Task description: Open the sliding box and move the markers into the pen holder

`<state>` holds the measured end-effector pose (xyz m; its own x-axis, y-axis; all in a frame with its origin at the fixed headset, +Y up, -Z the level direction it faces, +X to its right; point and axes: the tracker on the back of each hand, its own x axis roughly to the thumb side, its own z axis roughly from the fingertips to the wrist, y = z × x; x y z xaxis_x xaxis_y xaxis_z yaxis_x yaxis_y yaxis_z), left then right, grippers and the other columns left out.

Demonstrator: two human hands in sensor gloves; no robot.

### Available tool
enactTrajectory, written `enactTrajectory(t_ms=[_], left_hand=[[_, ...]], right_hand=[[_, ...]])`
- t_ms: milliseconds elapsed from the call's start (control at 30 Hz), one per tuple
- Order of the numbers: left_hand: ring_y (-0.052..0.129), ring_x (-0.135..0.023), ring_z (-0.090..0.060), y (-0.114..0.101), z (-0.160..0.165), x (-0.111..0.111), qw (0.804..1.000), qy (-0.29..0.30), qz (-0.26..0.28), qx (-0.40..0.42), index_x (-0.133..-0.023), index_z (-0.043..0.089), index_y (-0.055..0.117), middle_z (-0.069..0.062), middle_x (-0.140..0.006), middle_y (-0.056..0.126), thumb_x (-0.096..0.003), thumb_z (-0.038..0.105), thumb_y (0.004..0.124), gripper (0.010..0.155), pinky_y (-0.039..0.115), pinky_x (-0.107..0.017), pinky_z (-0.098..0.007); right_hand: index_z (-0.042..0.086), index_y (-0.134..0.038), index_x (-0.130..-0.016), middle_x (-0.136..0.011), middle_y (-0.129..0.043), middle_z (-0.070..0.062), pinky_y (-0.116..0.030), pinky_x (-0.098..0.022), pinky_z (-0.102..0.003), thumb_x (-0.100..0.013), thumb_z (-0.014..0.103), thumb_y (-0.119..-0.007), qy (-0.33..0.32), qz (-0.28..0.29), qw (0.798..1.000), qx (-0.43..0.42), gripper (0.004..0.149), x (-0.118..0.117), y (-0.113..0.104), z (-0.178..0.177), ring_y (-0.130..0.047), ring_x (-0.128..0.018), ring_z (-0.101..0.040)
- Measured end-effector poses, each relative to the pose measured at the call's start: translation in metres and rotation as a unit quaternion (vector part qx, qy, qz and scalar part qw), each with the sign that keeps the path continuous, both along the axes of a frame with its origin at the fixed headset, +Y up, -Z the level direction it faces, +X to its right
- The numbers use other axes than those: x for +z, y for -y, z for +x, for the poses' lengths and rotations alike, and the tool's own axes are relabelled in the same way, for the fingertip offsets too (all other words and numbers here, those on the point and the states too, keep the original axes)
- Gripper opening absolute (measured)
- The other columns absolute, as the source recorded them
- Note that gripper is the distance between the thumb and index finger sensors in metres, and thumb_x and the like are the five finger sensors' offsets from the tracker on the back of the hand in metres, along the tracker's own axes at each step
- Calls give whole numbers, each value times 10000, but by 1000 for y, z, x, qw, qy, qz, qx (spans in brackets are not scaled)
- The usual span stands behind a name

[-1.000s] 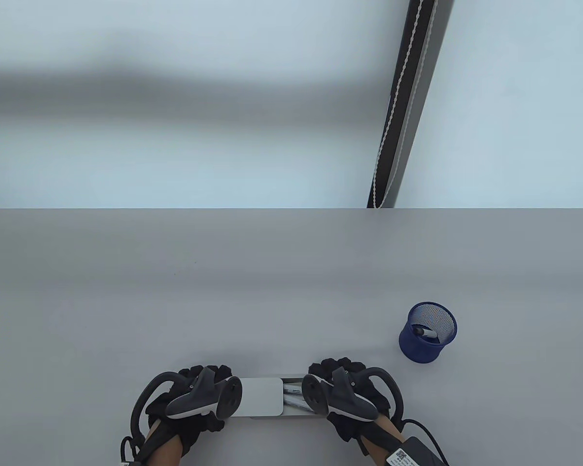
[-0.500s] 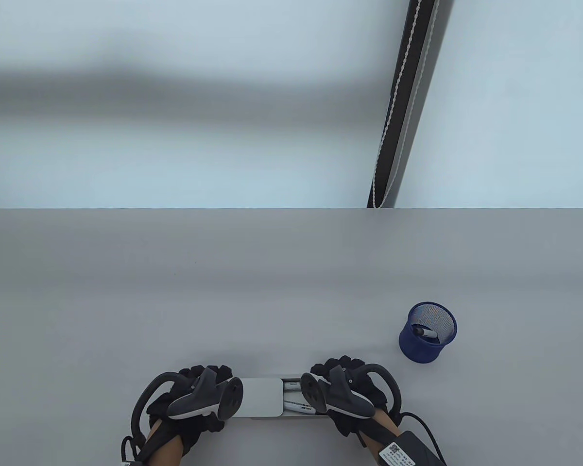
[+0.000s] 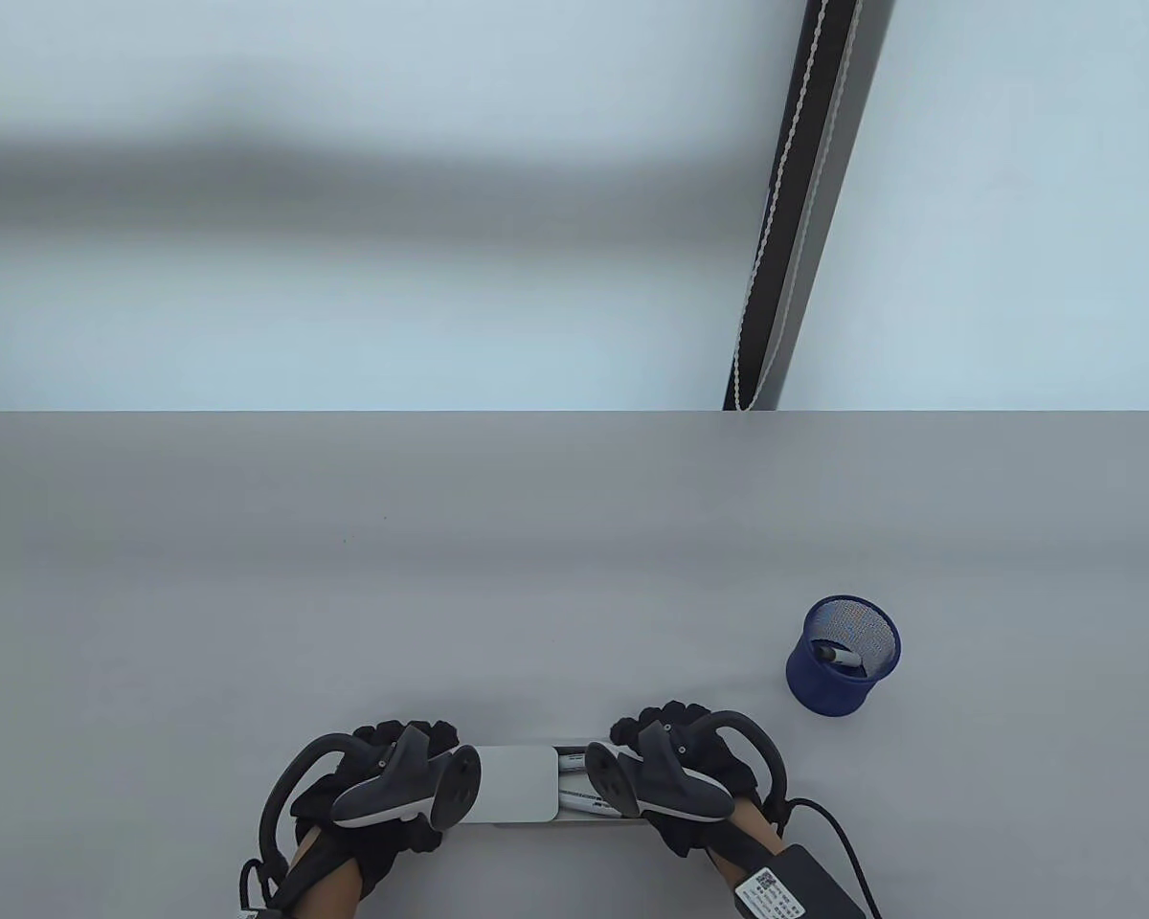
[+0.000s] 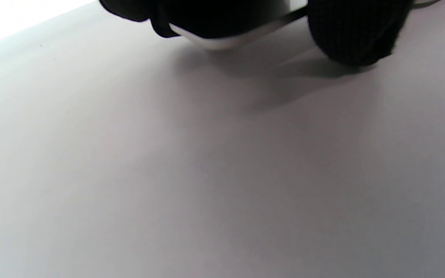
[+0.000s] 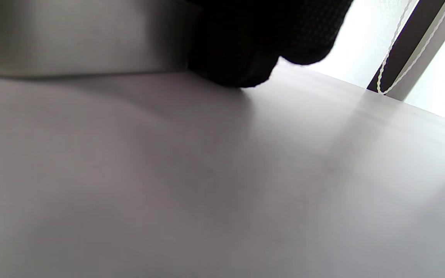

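The sliding box (image 3: 512, 785) lies at the table's near edge, its pale lid slid left. Several white markers (image 3: 577, 777) show in the uncovered right part. My left hand (image 3: 419, 739) grips the box's left end; in the left wrist view its dark fingers (image 4: 357, 34) curl round a box corner (image 4: 222, 40). My right hand (image 3: 668, 729) holds the right end; in the right wrist view its fingers (image 5: 253, 46) wrap the end of the box wall (image 5: 79, 38). The blue mesh pen holder (image 3: 828, 684) stands to the right with one marker (image 3: 841, 657) in it.
The grey table (image 3: 498, 574) stretches away behind the box. A dark window post with a white bead cord (image 3: 795, 201) rises past the table's far edge. A cable and a labelled pack (image 3: 790, 885) trail from my right wrist.
My right hand has shifted slightly left over the box's open end and its wrist has swung inward. The lid, the left hand and the pen holder stay put.
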<state>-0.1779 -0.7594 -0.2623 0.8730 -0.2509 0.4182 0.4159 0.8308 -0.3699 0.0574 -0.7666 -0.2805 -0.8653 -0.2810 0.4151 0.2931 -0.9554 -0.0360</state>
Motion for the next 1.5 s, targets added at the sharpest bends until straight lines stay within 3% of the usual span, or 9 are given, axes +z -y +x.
enactTrajectory(t_ms=[400, 733, 1133, 1500], left_hand=[[614, -1077, -229, 0, 1, 0, 1000, 1, 4, -4, -1080, 300, 303, 13, -1169, 470, -415, 646, 672, 835, 606, -833, -408], [614, -1077, -229, 0, 2, 0, 1000, 2, 6, -7, -1079, 301, 302, 13, -1169, 471, -414, 646, 672, 835, 606, -833, -407], [613, -1077, -226, 0, 3, 0, 1000, 5, 7, -10, -1079, 304, 300, 16, -1168, 471, -412, 645, 672, 836, 607, -833, -405], [612, -1078, -226, 0, 4, 0, 1000, 8, 7, -10, -1079, 304, 299, 15, -1169, 469, -412, 645, 671, 836, 606, -834, -404]], right_hand=[[345, -736, -778, -745, -881, -4, -858, -456, -353, -209, 245, -944, -14, 6, 999, -41, 614, 4, -5, 6, -971, -554, -171], [337, -780, -763, -722, -920, -3, -882, -427, -348, -300, 290, -887, 2, -5, 996, -92, 478, 4, -10, 16, -1003, -522, -159], [317, -802, -781, -738, -931, -22, -891, -425, -346, -382, 281, -852, 51, -64, 982, -168, 404, 0, -16, 31, -1017, -531, -158], [301, -812, -791, -742, -934, -26, -887, -435, -358, -379, 294, -836, 68, -86, 976, -191, 413, -4, -19, 43, -1021, -547, -163]])
